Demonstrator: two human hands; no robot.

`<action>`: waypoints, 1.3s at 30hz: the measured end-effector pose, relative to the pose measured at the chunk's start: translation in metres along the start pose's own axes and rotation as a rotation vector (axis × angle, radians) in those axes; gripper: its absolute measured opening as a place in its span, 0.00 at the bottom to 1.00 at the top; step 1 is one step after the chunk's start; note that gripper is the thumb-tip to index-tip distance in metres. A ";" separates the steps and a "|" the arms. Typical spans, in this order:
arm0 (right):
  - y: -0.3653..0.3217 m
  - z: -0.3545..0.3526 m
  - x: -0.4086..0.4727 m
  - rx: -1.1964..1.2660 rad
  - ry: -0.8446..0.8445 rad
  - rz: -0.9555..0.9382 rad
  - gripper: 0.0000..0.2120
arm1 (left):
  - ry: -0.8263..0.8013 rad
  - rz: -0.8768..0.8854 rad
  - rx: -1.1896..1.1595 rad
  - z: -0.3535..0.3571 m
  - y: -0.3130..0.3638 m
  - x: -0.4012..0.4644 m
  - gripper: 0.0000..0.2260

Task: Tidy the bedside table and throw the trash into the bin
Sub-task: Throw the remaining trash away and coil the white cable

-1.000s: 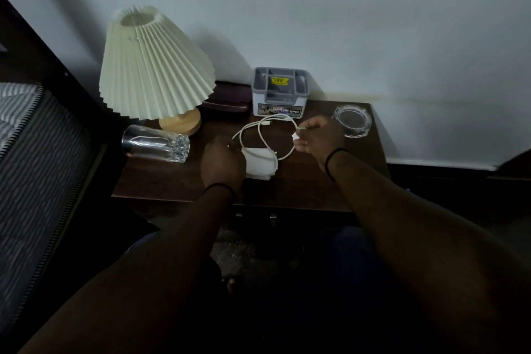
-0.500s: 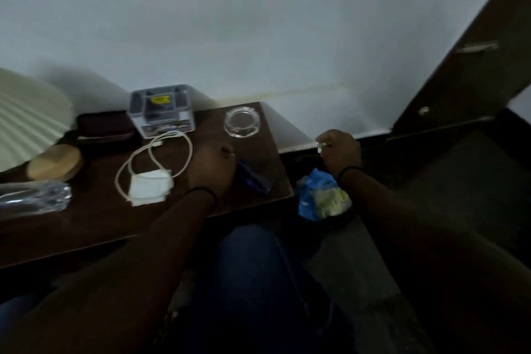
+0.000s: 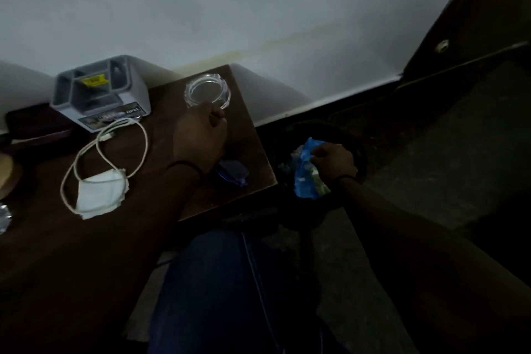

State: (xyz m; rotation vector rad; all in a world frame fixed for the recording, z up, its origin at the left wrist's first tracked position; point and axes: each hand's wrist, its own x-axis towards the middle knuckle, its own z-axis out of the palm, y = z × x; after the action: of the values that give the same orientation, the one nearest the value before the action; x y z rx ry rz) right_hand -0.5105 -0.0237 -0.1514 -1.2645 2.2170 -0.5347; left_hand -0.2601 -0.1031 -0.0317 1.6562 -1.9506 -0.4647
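Left hand (image 3: 201, 138) clenched, grip perhaps empty; right hand (image 3: 333, 162) pinches blue wrapper (image 3: 304, 178) over bin (image 3: 359, 152).

Dim room from my feed. Plain pale wall (image 3: 258, 3) with a stained strip low down, white skirting (image 3: 330, 99), dark floor (image 3: 459, 158), dark wooden cabinet door (image 3: 482, 8) at right, brown wooden worktop (image 3: 247, 123).

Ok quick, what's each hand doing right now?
Left hand: fingers curled on the bedside table; whether it holds anything cannot be told.
Right hand: over the bin, touching the blue trash; grip unclear.
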 end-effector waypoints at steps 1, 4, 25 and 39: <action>-0.002 0.001 0.000 0.007 0.022 -0.005 0.11 | 0.000 -0.007 -0.010 -0.002 -0.003 0.000 0.06; -0.011 -0.008 -0.003 0.018 0.079 -0.023 0.08 | -0.014 -0.023 -0.011 -0.013 -0.009 -0.002 0.05; -0.294 0.019 -0.094 -0.032 -0.026 -0.613 0.06 | 0.239 -0.407 0.072 -0.167 -0.160 -0.067 0.07; -0.328 0.103 -0.092 -0.183 -0.093 -0.146 0.23 | -0.093 -0.151 0.357 -0.137 -0.182 -0.078 0.24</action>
State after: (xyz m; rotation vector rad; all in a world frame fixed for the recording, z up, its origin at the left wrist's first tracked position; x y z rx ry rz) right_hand -0.1905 -0.1105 -0.0215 -1.5225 2.1456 -0.3253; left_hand -0.0258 -0.0503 -0.0409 2.0468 -2.0766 -0.2625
